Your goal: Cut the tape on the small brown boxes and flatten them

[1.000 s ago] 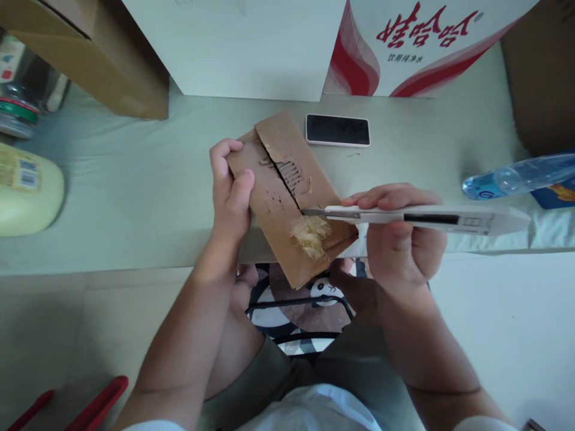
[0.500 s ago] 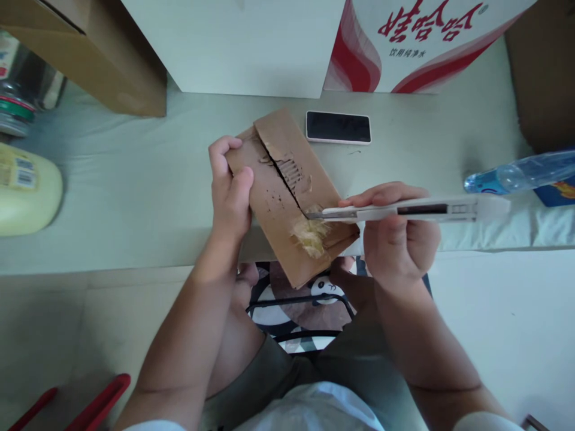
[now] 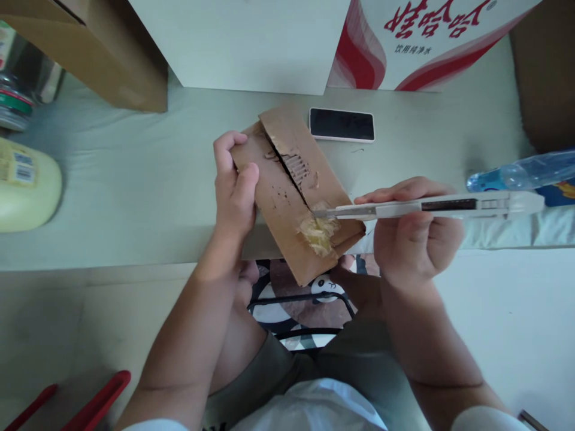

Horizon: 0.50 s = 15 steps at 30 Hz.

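Note:
A torn piece of brown cardboard [image 3: 283, 197] lies tilted over the front edge of a pale green surface [image 3: 126, 179]. My left hand [image 3: 233, 191] is closed on its left edge, thumb on top. My right hand [image 3: 415, 233] grips a white utility knife [image 3: 431, 206] held level. The blade tip touches the lower end of a slit in the cardboard, beside a yellowish frayed patch [image 3: 318, 230].
A dark phone [image 3: 342, 124] lies just behind the cardboard. A white-and-red box [image 3: 417, 42] and a brown carton [image 3: 94, 54] stand at the back. A clear water bottle [image 3: 521, 170] lies at right, a pale yellow container [image 3: 27, 185] at left. Red handles [image 3: 94, 401] show at bottom left.
The cardboard, both hands and the knife have shifted slightly right and up in view. The blade tip stays at the slit's lower end.

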Each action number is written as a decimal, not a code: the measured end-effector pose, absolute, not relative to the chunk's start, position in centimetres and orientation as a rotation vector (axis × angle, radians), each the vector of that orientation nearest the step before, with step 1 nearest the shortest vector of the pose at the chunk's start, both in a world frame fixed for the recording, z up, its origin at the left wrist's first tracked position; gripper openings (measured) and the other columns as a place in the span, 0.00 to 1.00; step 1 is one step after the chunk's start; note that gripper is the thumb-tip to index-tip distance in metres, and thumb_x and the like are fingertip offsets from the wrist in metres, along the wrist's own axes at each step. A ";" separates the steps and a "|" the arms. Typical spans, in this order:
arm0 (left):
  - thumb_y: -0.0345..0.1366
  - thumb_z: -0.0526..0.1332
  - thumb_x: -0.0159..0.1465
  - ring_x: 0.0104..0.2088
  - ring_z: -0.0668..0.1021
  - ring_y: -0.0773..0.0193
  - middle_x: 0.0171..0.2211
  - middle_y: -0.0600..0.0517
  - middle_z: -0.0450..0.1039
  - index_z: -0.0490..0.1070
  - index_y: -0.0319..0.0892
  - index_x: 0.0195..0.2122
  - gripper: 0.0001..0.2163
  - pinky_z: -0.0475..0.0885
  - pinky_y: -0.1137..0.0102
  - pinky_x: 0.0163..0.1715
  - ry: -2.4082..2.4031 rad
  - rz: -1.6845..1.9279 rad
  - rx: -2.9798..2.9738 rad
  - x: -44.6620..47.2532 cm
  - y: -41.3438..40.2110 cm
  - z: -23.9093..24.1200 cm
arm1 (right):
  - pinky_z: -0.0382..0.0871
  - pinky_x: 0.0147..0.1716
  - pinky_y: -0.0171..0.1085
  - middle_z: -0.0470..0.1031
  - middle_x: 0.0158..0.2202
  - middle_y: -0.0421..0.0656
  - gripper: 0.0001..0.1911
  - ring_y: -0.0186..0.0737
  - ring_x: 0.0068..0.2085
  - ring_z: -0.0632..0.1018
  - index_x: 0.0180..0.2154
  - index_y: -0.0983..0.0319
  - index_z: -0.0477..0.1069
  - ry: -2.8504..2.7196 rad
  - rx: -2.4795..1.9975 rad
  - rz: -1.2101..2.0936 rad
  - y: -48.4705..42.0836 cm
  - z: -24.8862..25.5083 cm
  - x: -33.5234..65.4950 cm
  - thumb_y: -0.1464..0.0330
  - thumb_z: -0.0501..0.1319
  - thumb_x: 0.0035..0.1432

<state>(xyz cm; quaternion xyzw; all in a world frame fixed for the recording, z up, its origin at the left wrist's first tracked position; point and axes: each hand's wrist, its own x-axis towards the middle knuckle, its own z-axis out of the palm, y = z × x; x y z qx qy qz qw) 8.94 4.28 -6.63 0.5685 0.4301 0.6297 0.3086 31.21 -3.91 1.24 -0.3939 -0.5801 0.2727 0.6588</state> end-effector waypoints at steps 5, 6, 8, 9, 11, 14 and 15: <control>0.60 0.59 0.68 0.42 0.77 0.53 0.43 0.50 0.70 0.64 0.56 0.54 0.21 0.73 0.58 0.39 1.204 1.609 1.563 9.0 4.2 -6.6 | 0.79 0.31 0.40 0.79 0.35 0.39 0.12 0.38 0.34 0.84 0.42 0.56 0.76 -1.311 -0.856 0.639 -3.8 1.2 31.2 0.56 0.61 0.71; 0.59 0.59 0.68 0.41 0.76 0.53 0.43 0.50 0.70 0.63 0.55 0.54 0.20 0.73 0.58 0.39 1.208 1.604 1.567 8.9 4.2 -6.5 | 0.80 0.31 0.40 0.78 0.35 0.39 0.12 0.38 0.34 0.84 0.42 0.56 0.76 -1.306 -0.853 0.656 -3.7 1.1 31.3 0.56 0.61 0.71; 0.58 0.59 0.69 0.40 0.76 0.55 0.44 0.50 0.71 0.63 0.54 0.54 0.20 0.73 0.58 0.39 1.202 1.601 1.574 8.9 4.2 -6.5 | 0.80 0.33 0.40 0.78 0.35 0.38 0.11 0.38 0.35 0.84 0.42 0.56 0.75 -1.305 -0.863 0.691 -3.8 0.9 31.4 0.56 0.62 0.70; 0.57 0.60 0.69 0.40 0.76 0.55 0.44 0.50 0.71 0.62 0.53 0.54 0.19 0.73 0.59 0.39 1.196 1.599 1.577 8.9 4.2 -6.5 | 0.80 0.33 0.40 0.78 0.36 0.38 0.11 0.38 0.35 0.84 0.43 0.56 0.75 -1.308 -0.875 0.706 -3.8 0.7 31.5 0.56 0.62 0.70; 0.56 0.59 0.70 0.41 0.76 0.56 0.44 0.50 0.72 0.62 0.52 0.54 0.19 0.74 0.59 0.39 1.183 1.596 1.575 8.9 4.2 -6.6 | 0.79 0.33 0.41 0.79 0.37 0.38 0.11 0.38 0.35 0.84 0.43 0.55 0.75 -1.323 -0.907 0.717 -3.9 0.5 31.6 0.56 0.62 0.70; 0.57 0.59 0.69 0.42 0.76 0.55 0.46 0.50 0.72 0.62 0.53 0.54 0.20 0.73 0.58 0.40 1.161 1.613 1.569 8.9 4.4 -6.8 | 0.80 0.32 0.41 0.79 0.37 0.40 0.11 0.39 0.35 0.84 0.43 0.55 0.75 -1.334 -0.919 0.717 -3.9 0.0 31.8 0.55 0.61 0.71; 0.58 0.60 0.69 0.42 0.76 0.54 0.46 0.49 0.72 0.62 0.53 0.54 0.20 0.73 0.58 0.40 1.152 1.624 1.567 9.0 4.4 -6.9 | 0.80 0.32 0.41 0.79 0.37 0.40 0.11 0.39 0.35 0.84 0.43 0.54 0.76 -1.338 -0.912 0.721 -3.9 -0.1 31.8 0.56 0.61 0.71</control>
